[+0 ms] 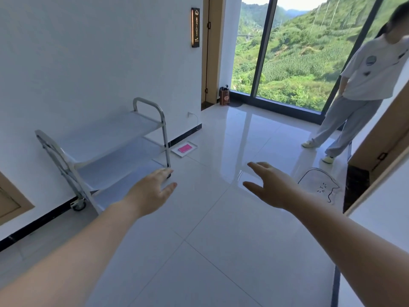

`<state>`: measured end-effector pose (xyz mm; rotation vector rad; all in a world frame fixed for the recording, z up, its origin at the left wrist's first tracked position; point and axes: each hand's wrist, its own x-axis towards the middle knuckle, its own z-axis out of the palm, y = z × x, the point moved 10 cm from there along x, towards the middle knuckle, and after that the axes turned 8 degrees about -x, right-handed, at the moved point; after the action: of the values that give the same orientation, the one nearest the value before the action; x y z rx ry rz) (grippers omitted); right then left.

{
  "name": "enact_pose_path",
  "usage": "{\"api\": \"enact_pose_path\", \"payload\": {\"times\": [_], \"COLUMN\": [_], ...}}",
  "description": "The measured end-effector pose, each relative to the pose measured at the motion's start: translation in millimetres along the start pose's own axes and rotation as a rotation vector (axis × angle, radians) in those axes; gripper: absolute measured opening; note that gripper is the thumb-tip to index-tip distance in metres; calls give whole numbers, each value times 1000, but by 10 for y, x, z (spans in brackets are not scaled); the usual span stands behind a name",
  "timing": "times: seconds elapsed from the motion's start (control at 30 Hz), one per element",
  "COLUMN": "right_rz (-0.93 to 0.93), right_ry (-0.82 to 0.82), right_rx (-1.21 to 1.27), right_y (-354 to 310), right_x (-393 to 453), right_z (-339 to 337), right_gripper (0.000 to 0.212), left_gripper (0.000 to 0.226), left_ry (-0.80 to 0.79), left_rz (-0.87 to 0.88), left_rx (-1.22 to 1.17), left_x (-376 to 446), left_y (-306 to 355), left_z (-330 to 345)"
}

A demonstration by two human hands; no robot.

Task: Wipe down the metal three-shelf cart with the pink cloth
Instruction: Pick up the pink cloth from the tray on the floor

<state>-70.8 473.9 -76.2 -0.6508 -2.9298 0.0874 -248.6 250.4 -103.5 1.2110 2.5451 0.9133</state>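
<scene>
Reaching out ahead of us, we hold both hands in the air above the glossy white tiled floor (pixel 221 251), and neither one holds anything. Our left hand (pixel 150 193) has its fingers straight and loosely spread, palm turned inward, and in this view its fingertips overlap the near lower corner of the metal three-shelf cart (pixel 106 156); we cannot tell whether they actually touch it. Our right hand (pixel 270 185) is likewise relaxed and empty, thumb apart from the fingers, hovering well to the right of the cart.

The cart stands against the white wall (pixel 88 63) on our left, with three bare shelves, a curved handle at each end and castor wheels below. The pink cloth (pixel 185 148) lies folded on a flat white tray (pixel 176 152) on the floor, just beyond the far end of the cart and close to the dark skirting, well apart from both our hands.

Farther off, a lit room number sign (pixel 195 27) hangs on the wall beside a wooden door frame (pixel 218 52), a small brown bag (pixel 224 97) sits in the corner, and tall windows (pixel 298 52) show green hills. Another person (pixel 363 85) in a white shirt and grey trousers stands at the right
</scene>
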Motion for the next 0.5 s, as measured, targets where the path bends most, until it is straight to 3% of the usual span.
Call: {"api": "enact_pose_path", "payload": {"times": [0.23, 0.5], "right_rz": [78, -8], "right_ry": [-84, -101], "right_rx": [18, 51], "right_y": [823, 1943], "right_x": [582, 1793], "right_z": [409, 742], "right_gripper": [66, 66], "left_gripper": [52, 53], "left_ry": [-71, -33], "left_rz": [-28, -116], "left_rx": [18, 53], "left_x": [955, 2207], "left_y": [-115, 40], "left_z": [372, 996]}}
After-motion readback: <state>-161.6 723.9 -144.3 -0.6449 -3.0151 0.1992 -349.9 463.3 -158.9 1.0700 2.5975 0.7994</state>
